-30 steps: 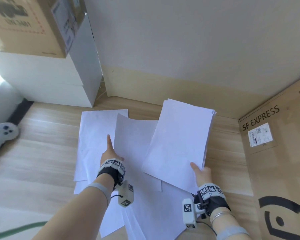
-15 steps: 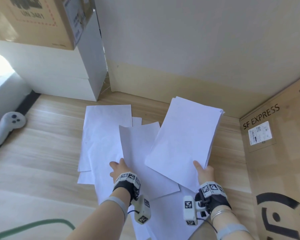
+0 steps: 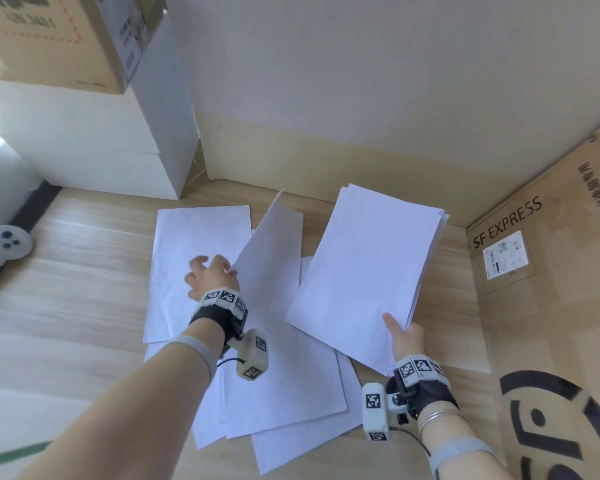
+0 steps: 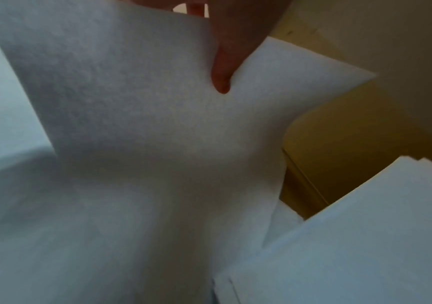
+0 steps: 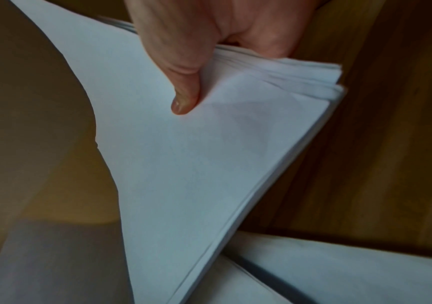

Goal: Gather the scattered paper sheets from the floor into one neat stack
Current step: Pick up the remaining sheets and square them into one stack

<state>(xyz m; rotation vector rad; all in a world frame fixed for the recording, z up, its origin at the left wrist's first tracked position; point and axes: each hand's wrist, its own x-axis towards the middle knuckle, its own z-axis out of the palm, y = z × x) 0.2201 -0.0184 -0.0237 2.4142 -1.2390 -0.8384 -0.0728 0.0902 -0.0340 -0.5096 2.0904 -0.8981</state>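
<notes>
My right hand (image 3: 403, 332) grips the near corner of a stack of white sheets (image 3: 368, 271), held tilted above the floor; in the right wrist view the thumb (image 5: 183, 96) presses on top of the stack (image 5: 209, 154). My left hand (image 3: 213, 277) pinches the left edge of a single sheet (image 3: 271, 258) and holds it raised off the pile; the left wrist view shows the thumb (image 4: 222, 67) on that sheet (image 4: 144, 113). Several loose sheets (image 3: 284, 386) lie overlapping on the wooden floor beneath both hands, one more (image 3: 194, 244) at the left.
A large SF EXPRESS cardboard box (image 3: 551, 306) stands close on the right. White cabinet (image 3: 94, 150) with a cardboard box (image 3: 59, 39) on top fills the back left. A grey controller (image 3: 4, 251) lies on the floor far left. The wall (image 3: 361, 98) runs behind the papers.
My left hand moved forward and up from the flat sheets, taking hold of one sheet and lifting its edge. The right hand kept the stack, raised slightly.
</notes>
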